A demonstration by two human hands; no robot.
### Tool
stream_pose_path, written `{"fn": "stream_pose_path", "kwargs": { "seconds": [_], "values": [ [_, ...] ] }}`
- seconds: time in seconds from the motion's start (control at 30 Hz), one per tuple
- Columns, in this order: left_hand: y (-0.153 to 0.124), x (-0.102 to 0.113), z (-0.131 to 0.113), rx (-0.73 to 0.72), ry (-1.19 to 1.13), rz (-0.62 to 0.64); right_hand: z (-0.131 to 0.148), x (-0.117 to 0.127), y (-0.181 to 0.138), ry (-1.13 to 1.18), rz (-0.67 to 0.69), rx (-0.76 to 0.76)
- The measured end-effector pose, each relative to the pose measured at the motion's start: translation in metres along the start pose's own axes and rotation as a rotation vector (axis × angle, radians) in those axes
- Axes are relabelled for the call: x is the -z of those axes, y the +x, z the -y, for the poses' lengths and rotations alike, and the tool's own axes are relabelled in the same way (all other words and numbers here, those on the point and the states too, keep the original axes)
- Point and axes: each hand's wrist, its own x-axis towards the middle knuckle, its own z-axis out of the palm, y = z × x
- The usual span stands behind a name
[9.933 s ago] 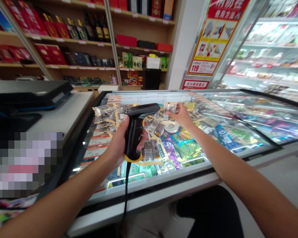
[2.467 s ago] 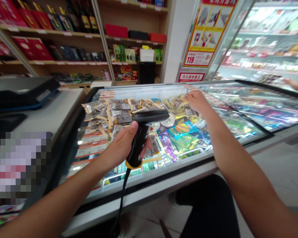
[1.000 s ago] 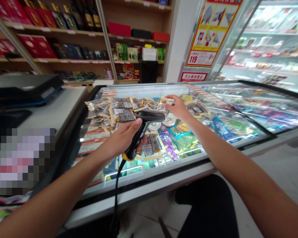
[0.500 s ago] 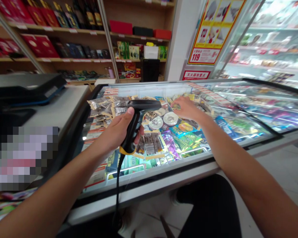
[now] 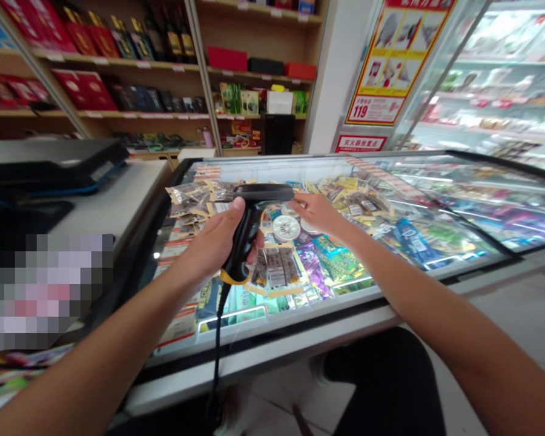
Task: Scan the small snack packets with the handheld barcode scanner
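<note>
My left hand (image 5: 229,239) is wrapped round the grip of a black barcode scanner (image 5: 245,233) with a yellow-trimmed base. The scanner's head points right, and its cord hangs down over the edge of the glass-topped display case (image 5: 281,351). My right hand (image 5: 315,213) is just right of the scanner's head, fingers stretched leftward with nothing visible in them. Below it lie round silver-topped tins (image 5: 286,228), one partly covered by the hand. A clear pack of dark snacks (image 5: 277,266) lies nearer me. Whether the right fingertips touch anything is unclear.
Packaged snacks, including a blue bag (image 5: 411,242), fill the case. A counter (image 5: 148,175) with a dark device (image 5: 54,163) stands at left. Shelves (image 5: 131,63) with bottles and boxes are behind; a lit display cooler (image 5: 504,91) is at far right.
My right hand has moved left and slightly down, from above the packs towards the scanner's head, now partly covering one tin. My left hand keeps the scanner in nearly the same place.
</note>
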Motion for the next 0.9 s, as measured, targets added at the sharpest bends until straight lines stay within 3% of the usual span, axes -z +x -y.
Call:
{"fn": "stream_pose_path", "kwargs": {
  "seconds": [0.1,0.2,0.47,0.9],
  "values": [
    [-0.002,-0.001,0.000,0.001,-0.004,-0.021,-0.003,0.012,-0.001,0.121,-0.135,-0.155],
    [0.000,0.001,0.003,0.048,0.002,-0.044,-0.007,0.017,-0.001,0.209,-0.144,-0.237],
    [0.003,0.002,0.009,0.032,-0.036,-0.092,0.001,0.016,-0.002,0.205,-0.086,-0.231],
    [0.002,0.000,0.010,0.000,-0.030,-0.131,0.000,0.021,-0.002,0.199,-0.103,-0.268]
  ]
}}
